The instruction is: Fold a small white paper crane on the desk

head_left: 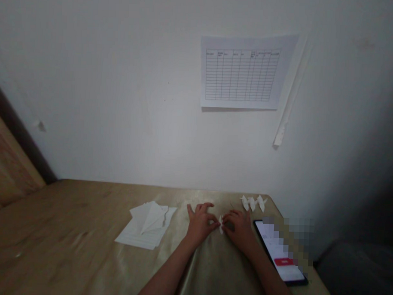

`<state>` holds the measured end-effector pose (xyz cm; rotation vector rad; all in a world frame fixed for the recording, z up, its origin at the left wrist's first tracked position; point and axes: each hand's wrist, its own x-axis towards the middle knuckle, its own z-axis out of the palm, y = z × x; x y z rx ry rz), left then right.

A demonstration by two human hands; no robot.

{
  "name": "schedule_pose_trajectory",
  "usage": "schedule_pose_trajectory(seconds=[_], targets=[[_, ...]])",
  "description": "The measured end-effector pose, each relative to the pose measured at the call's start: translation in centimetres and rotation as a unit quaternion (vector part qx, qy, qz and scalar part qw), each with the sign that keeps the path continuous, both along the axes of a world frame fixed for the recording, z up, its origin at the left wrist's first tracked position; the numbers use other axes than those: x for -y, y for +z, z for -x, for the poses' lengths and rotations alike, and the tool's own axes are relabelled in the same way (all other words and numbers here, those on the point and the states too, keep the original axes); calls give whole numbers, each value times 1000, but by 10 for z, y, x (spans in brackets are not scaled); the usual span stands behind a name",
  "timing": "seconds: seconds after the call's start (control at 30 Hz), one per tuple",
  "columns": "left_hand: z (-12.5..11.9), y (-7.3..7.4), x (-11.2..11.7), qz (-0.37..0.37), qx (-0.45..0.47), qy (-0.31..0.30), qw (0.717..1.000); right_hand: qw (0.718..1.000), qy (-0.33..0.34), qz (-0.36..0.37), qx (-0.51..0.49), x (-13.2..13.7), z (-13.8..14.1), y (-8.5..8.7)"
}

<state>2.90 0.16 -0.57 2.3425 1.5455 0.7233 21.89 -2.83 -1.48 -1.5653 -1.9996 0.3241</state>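
Note:
Between my two hands is a small white folded paper crane [221,226], standing over the tabletop. My left hand [201,221] pinches its left side with thumb and forefinger, the other fingers spread. From the right, the thumb and forefinger of my right hand [238,226] close on its other side. Fingertips cover part of the folds. Beyond my right hand, 3 similar folded paper cranes [252,203] sit in a row near the table's back right corner.
Left of my hands lies a loose stack of white paper [138,236] with folded and torn pieces on top. A lit phone [276,249] rests by the right edge of the table [67,237]. A printed grid sheet [240,76] hangs on the wall behind.

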Motion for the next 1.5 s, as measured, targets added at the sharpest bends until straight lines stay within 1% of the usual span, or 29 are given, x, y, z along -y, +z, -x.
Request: schedule_pose_trajectory(seconds=[0.13, 0.33, 0.43, 0.53, 0.67, 0.8, 0.97, 1.07, 1.2, 1.37, 1.5], targets=[[-1, 0, 1, 11, 0, 16, 1000, 1000, -10, 0, -11, -2, 0, -4], [-1, -3, -1, 25, 0, 33, 999, 997, -64, -29, -11, -11, -5, -15], [-2, -4, -1, 30, -4, 31, 999, 997, -68, -46, -5, -14, -6, -21], [-3, -4, -1, 36, -3, 24, 999, 996, -70, -48, -20, -15, -4, -24], [-5, -3, -1, 43, 23, 25, 998, 996, -57, -35, -53, -15, -3, -21], [-6, -1, -1, 38, 70, 35, 996, 994, -53, -34, -86, -14, -1, -17], [-8, 1, -1, 27, 123, 34, 992, 987, -42, -40, -150, -16, 0, -18], [-9, 1, -2, 17, 151, 20, 988, 981, -49, -46, -184, -18, 0, -17], [-10, -1, -2, -7, 185, -9, 983, 975, -42, -68, -206, -17, 0, -13], [-10, 2, -1, -7, 185, 17, 983, 972, -45, -64, -221, -15, 2, -9], [-9, 6, 1, 3, 177, 35, 984, 970, -34, -50, -234, -16, 2, -11]])
